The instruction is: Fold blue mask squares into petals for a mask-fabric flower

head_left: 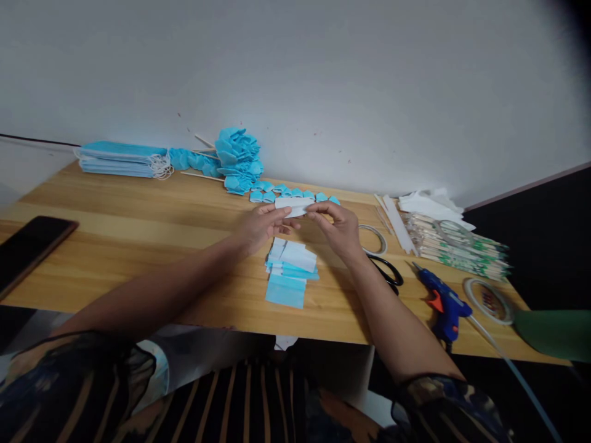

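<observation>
A small white piece of mask fabric (292, 203) is held up between both hands over the middle of the table. My left hand (265, 227) pinches its left part, thumb on top. The fingertips of my right hand (336, 227) grip its right end, where the fabric looks folded. Below the hands lies a loose pile of cut blue and white fabric pieces (286, 289). Just behind the held piece, small folded blue petals (263, 197) sit in rows, partly hidden by the fabric and my fingers.
Blue fabric flowers on sticks (237, 154) and stacked face masks (122, 159) stand along the wall. A phone (34, 249) lies left. To the right are black-handled scissors (392, 271), tape rolls (489, 301), a blue glue gun (443, 301) and packs of wooden sticks (457, 243).
</observation>
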`<state>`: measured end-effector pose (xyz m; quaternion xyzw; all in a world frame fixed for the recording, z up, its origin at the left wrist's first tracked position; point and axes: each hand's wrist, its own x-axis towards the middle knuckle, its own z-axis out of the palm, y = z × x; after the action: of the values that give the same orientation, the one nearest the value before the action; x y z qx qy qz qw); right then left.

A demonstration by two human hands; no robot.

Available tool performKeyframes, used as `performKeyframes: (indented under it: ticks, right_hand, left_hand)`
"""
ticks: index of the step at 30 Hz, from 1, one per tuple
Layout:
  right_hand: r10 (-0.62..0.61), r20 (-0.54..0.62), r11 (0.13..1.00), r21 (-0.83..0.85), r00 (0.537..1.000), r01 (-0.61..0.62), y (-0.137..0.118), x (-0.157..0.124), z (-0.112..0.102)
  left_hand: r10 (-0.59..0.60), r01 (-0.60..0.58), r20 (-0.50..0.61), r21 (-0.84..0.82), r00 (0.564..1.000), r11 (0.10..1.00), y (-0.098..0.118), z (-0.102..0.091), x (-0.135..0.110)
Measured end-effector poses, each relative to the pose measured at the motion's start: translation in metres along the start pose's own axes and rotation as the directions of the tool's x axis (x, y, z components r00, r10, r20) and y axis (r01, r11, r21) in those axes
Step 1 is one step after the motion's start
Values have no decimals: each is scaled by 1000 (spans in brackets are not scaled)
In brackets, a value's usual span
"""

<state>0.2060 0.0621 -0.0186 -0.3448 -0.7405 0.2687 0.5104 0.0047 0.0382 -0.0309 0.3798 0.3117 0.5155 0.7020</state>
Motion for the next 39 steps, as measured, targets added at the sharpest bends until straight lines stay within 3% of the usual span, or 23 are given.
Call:
performKeyframes:
  ticks: [8,25,31,39]
  right_hand:
    - [16,20,1000,10,1000,-16,0,0,0]
    - [102,38,992,69,994,-104,3,1,2]
    - [120,113,988,80,986,-129,5,1,-2]
    - [132,100,989,47,986,-137,4,1,0]
  left_hand:
    - [43,-38,-55,87,998,995,-2,-5,3]
    - [52,-49,-7,183,999,982,-4,-5,1]
    - [55,-49,-37,149,998,988,-3,-6,3]
    - [20,-15,-33,161,999,987,-3,-5,1]
